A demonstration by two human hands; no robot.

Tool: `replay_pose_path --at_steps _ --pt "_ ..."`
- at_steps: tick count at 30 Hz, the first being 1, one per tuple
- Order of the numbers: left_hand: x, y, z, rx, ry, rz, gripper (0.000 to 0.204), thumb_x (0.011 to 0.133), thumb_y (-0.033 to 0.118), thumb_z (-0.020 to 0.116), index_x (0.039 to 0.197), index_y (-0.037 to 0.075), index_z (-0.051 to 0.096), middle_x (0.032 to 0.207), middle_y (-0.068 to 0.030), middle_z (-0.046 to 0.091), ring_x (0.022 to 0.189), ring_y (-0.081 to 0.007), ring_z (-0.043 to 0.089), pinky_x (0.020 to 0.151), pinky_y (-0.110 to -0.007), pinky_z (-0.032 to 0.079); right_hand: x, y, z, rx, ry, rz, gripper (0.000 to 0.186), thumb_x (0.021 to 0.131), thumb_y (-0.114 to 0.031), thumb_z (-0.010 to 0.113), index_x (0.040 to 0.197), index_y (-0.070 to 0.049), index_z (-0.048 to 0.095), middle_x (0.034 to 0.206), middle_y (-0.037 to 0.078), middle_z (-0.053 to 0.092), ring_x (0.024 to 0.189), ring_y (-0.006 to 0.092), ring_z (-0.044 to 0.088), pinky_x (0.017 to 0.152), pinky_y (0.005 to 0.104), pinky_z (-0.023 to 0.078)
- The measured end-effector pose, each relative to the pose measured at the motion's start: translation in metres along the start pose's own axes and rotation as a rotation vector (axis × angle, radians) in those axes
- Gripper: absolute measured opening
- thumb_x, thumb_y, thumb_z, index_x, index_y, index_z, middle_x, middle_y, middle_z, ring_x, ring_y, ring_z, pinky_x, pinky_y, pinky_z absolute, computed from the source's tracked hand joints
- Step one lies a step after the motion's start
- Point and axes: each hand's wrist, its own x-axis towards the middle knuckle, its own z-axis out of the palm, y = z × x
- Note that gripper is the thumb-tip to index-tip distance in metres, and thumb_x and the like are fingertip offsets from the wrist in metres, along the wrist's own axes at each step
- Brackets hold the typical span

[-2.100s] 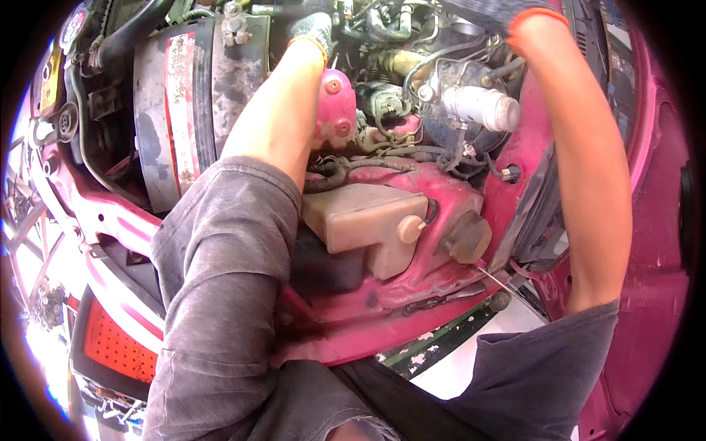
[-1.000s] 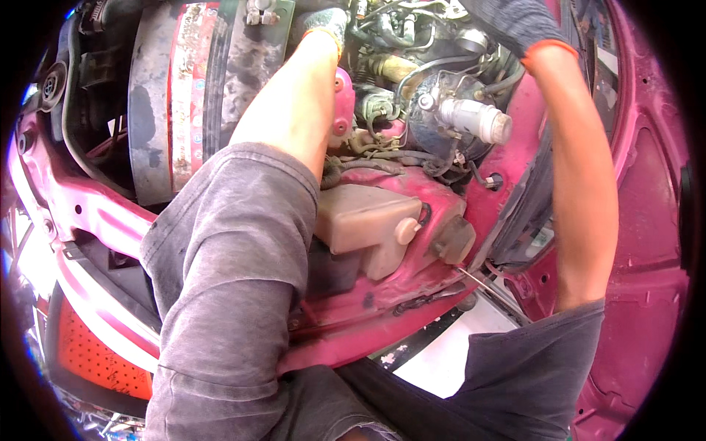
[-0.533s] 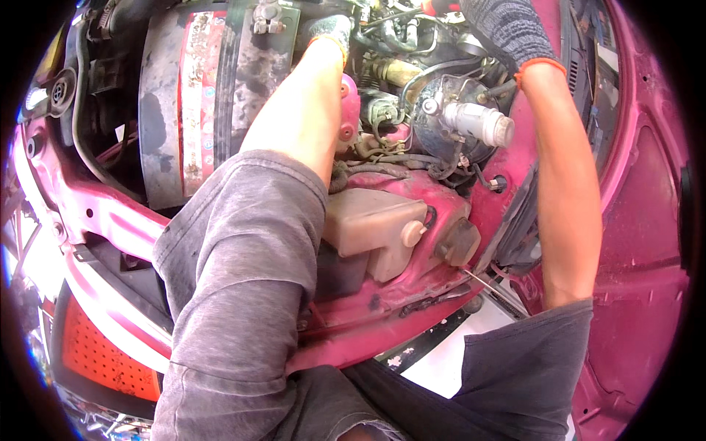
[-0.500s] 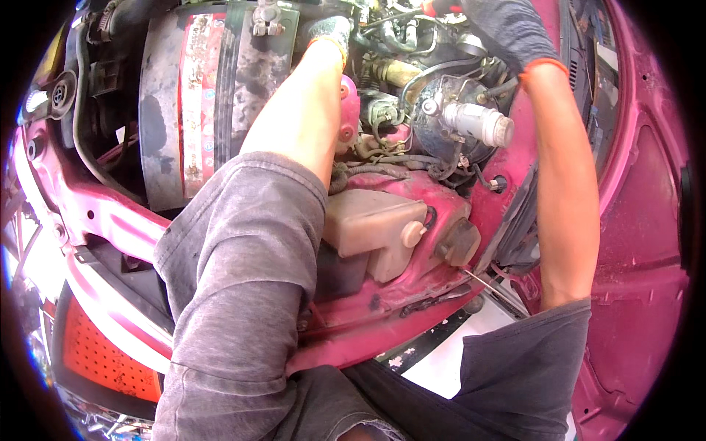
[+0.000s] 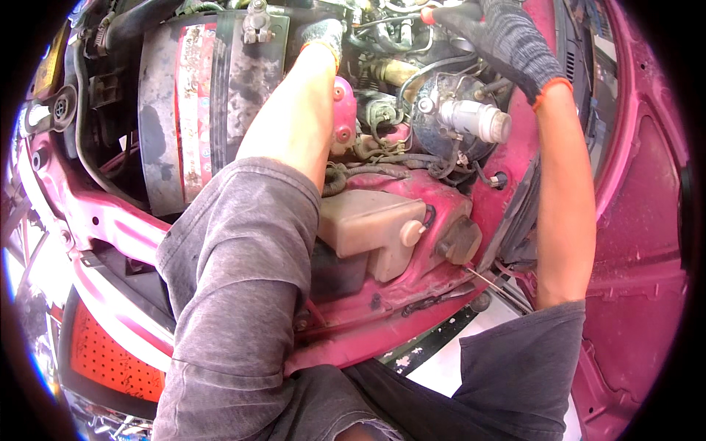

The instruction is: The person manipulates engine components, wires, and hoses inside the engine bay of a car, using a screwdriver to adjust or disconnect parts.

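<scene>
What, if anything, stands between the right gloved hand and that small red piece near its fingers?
Nothing visible does: the right hand is close beside the red piece. Whether they touch, I cannot tell.

A pink engine bay (image 5: 441, 192) carries a large dark box (image 5: 250, 81) at the left, a beige plastic tank (image 5: 368, 220) at the near side with a dark blocky part (image 5: 462, 239) just right of it, grey wiring (image 5: 408, 158) beyond the tank, and a round black canister (image 5: 430, 131) with a pale cylinder (image 5: 473, 121) toward the right.
</scene>
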Motion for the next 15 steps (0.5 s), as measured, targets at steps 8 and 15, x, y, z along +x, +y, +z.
replay_pose_path --at_steps 8,15 --pt "-0.029 0.010 -0.026 0.115 -0.017 0.052 0.032 0.092 0.015 0.041 0.100 -0.002 0.067 0.112 -0.0220 0.067 0.103 -0.0337 0.063 0.087 -0.039 0.048 0.008 0.013 0.008 -0.126 -0.035 0.070 0.031 0.093 -0.022 0.054 0.116 -0.002 0.060 0.107 0.019 0.065 0.100 0.0331 0.063 0.088 0.0422 0.047" --pt "-0.028 0.013 -0.017 0.199 0.078 0.113 0.016 0.084 0.003 0.062 0.099 0.004 0.070 0.109 -0.0200 0.068 0.099 -0.0338 0.065 0.085 -0.038 0.050 0.005 0.012 0.002 -0.102 -0.042 0.002 0.047 0.084 -0.031 0.067 0.118 0.000 0.059 0.107 0.023 0.064 0.104 0.0333 0.061 0.093 0.0403 0.045"
